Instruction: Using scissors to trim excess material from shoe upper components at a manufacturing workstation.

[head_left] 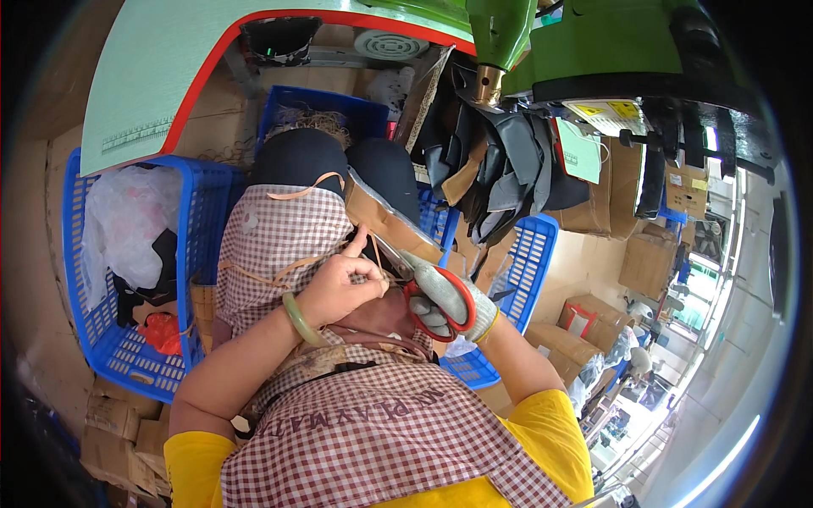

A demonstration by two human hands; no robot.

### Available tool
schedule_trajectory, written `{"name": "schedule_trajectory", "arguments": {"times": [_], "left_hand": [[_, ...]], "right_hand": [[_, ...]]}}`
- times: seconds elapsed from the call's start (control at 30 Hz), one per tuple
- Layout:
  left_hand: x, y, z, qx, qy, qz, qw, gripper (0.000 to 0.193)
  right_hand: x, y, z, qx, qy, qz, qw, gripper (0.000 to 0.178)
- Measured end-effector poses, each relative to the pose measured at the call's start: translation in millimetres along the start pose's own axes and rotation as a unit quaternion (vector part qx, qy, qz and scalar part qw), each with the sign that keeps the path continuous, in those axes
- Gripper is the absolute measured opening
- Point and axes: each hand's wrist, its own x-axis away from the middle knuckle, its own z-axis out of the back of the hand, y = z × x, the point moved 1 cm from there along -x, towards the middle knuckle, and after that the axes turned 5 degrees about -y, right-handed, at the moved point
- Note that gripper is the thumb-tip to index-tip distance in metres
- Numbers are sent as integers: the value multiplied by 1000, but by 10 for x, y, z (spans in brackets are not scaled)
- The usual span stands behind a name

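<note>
Red-handled scissors (396, 261) at a tan panel (389, 222) over the lap

At far left stands a slatted blue plastic crate (203, 241), with a crumpled translucent bag (131, 216) and a red plastic bag (161, 332) inside; next comes checked cloth (279, 229) spread over the lap.

The bare left hand (343, 284), below a pale green bangle (302, 320) on its wrist, stretches its index finger to the panel's lower edge; its other fingers curl inward near a narrow tan strip (376, 247), though I cannot tell whether they pinch it.

The tan panel slants above the hands, in front of the dark-clad knees; it looks light and fairly stiff, likely to bend if pressed mid-length, so the long edges seem the surest hold.

The gloved right hand (449, 296) grips the scissors by their red loops, blades pointing toward the left hand's fingers; they look rigid and sharp, best held at those loops; the blade gap is unclear.

Farther right, dark flat pieces (508, 161) hang bunched beneath the green machine (500, 34), above another blue basket (535, 262); cardboard boxes (576, 345) sit beyond.
</note>
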Motion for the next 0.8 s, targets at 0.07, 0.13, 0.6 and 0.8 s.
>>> {"name": "schedule_trajectory", "arguments": {"times": [0.07,0.13,0.6,0.8], "left_hand": [[9,-29,21,59,-3,21,998,6],[25,-62,63,91,-15,25,995,6],[143,141,-1,137,-59,42,988,7],[197,156,-150,114,-46,39,992,7]], "right_hand": [[-25,-1,30,-21,-11,-13,1000,58],[-72,9,93,-22,-29,-13,999,59],[-245,-118,279,49,-97,20,994,55],[-331,-132,364,61,-112,-1,992,53]]}}
